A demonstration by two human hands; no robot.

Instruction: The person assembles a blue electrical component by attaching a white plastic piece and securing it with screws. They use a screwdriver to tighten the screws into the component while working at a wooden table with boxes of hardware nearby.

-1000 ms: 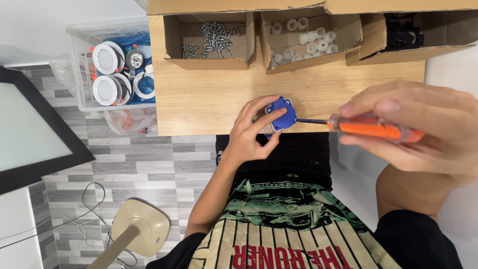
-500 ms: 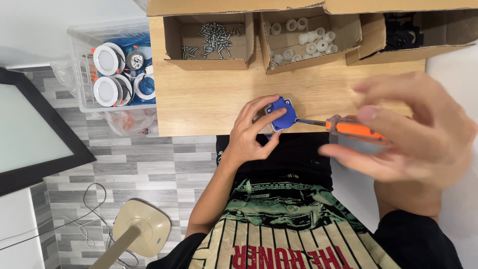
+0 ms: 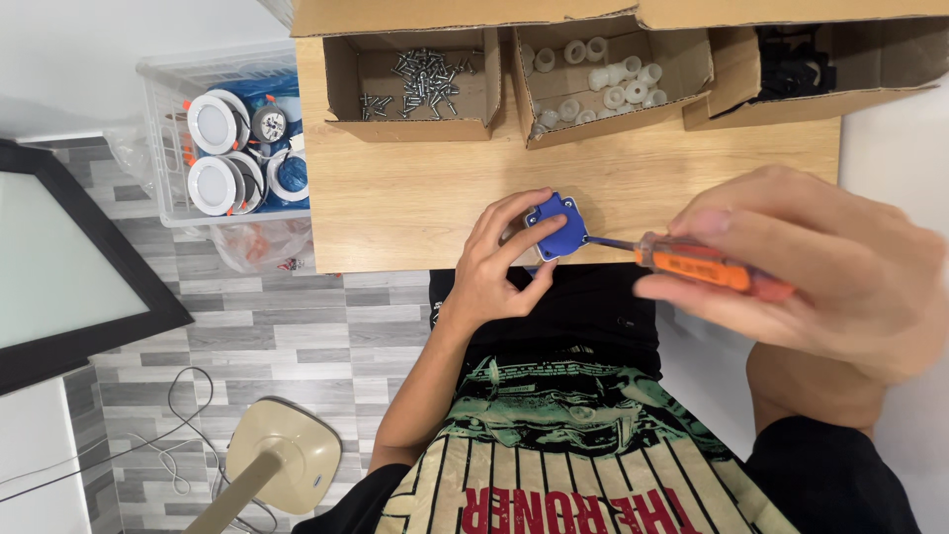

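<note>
Blue plastic, a small squarish part, sits at the near edge of the wooden table, pinched between the fingers and thumb of the left hand. The right hand is clenched around the orange handle of a screwdriver, whose thin metal shaft runs leftward to touch the part's right side. Along the far side of the table stand three open cardboard boxes, one with metal screws, one with white plastic rings and one with black parts, while a clear bin of round white lamps stands just left of the table.
</note>
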